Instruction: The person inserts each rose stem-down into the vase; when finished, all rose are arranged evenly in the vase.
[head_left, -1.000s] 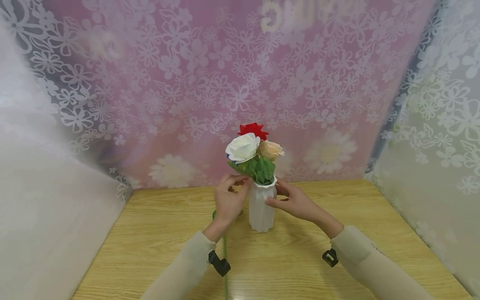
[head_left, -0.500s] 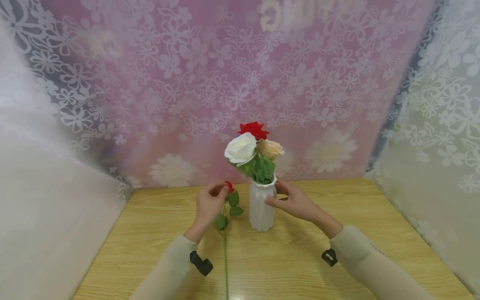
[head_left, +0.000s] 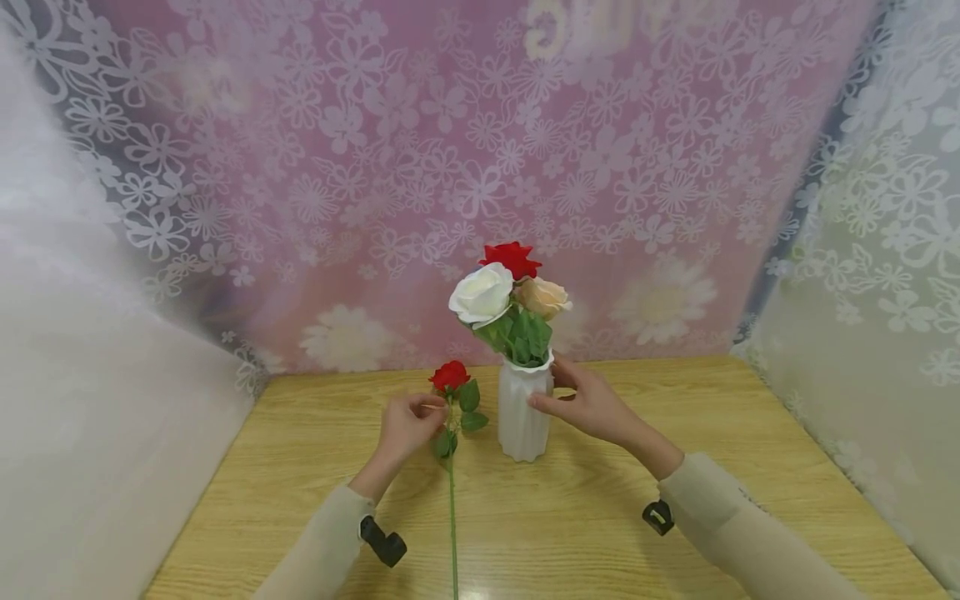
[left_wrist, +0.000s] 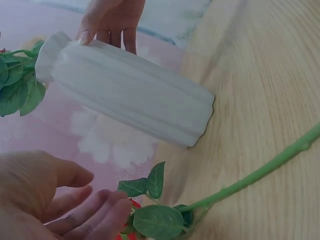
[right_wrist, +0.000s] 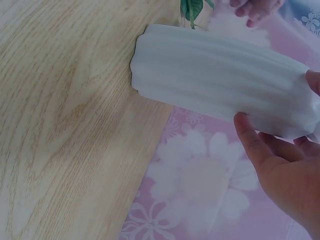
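A white fluted vase (head_left: 523, 417) stands upright on the wooden table, holding a white rose (head_left: 482, 294), a red rose (head_left: 513, 259) and a peach rose (head_left: 543, 298) with green leaves. My right hand (head_left: 588, 405) grips the vase near its neck, thumb in front and fingers at the side and behind. Left of the vase lies a loose red rose (head_left: 450, 376), its long green stem (head_left: 453, 525) running toward the front edge. Beside its upper stem is my left hand (left_wrist: 55, 200), thumb and fingers apart with nothing between them in the left wrist view.
The wooden table (head_left: 300, 483) carries the vase and the loose rose. A pink flower-patterned curtain (head_left: 420, 167) hangs directly behind, and pale sheets (head_left: 82, 375) close off both sides. Black straps with cameras sit on both sleeves.
My left hand has moved from the vase's rim leftward and down to beside the loose red rose, uncovering its bloom. The white rose has shifted slightly; my right hand stays on the vase.
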